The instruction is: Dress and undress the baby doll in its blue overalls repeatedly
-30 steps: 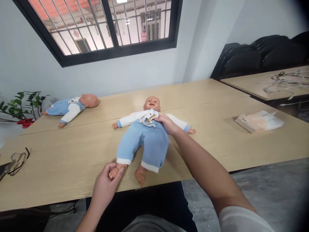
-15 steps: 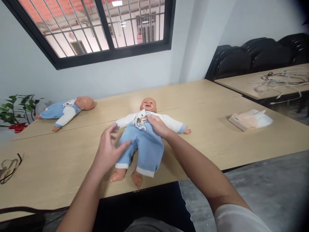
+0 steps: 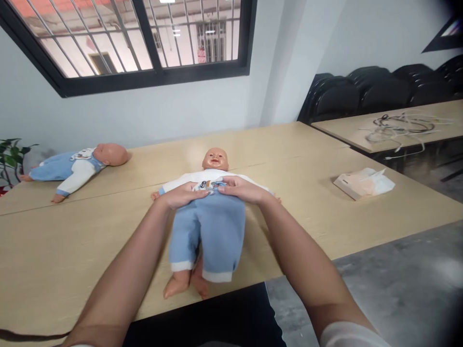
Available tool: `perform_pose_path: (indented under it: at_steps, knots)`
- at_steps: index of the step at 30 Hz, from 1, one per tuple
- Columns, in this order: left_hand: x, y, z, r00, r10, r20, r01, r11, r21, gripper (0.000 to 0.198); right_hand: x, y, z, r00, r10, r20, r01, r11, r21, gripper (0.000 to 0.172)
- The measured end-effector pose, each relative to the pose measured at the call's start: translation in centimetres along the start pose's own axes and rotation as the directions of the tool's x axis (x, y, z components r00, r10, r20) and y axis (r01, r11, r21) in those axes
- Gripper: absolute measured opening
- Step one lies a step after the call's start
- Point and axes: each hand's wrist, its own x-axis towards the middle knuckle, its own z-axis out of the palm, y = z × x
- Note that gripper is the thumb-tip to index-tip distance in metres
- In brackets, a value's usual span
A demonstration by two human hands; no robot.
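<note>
A baby doll (image 3: 215, 159) lies face up on the table before me, its head toward the wall and bare feet toward me. It has a white long-sleeved top and light blue overalls (image 3: 220, 226) with white cuffs and a printed bib. My left hand (image 3: 184, 193) pinches the left side of the bib, thumb on top. On the other side, my right hand (image 3: 242, 189) grips the bib's right part between thumb and fingers. The bib cloth is bunched between both hands, partly hidden by them. The doll's right-side hand is mostly behind my wrist.
A second doll (image 3: 81, 164) in like clothes lies at the back left, near a potted plant (image 3: 12, 156). To the right sits an opened tissue pack (image 3: 361, 183). Cables (image 3: 401, 127) lie on another table, before stacked black chairs (image 3: 340, 99). A barred window is above.
My left hand has moved from open beside the doll to the bib and closed on it. My right hand keeps its grip. The overalls' bib has been drawn down, and the view has shifted right.
</note>
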Motion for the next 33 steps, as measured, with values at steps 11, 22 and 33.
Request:
perform_pose_path:
  at_steps: [11, 22, 33]
  knots:
    - [1.1, -3.1, 2.7, 0.98, 0.18, -0.082, -0.196, 0.94, -0.279, 0.063, 0.4, 1.4, -1.3, 0.995, -0.027, -0.095, 0.044, 0.983, 0.178, 0.047]
    - [0.8, -2.0, 2.0, 0.974, 0.171, 0.145, -0.165, 0.985, -0.055, 0.077, -0.5, 1.2, -1.8, 0.986, -0.003, 0.164, -0.065, 0.911, 0.406, 0.034]
    - [1.1, -2.6, 2.5, 0.982, 0.116, -0.152, -0.16, 0.934, -0.32, 0.066, -0.6, 1.1, -0.5, 0.968, 0.058, 0.243, -0.142, 0.928, 0.345, 0.052]
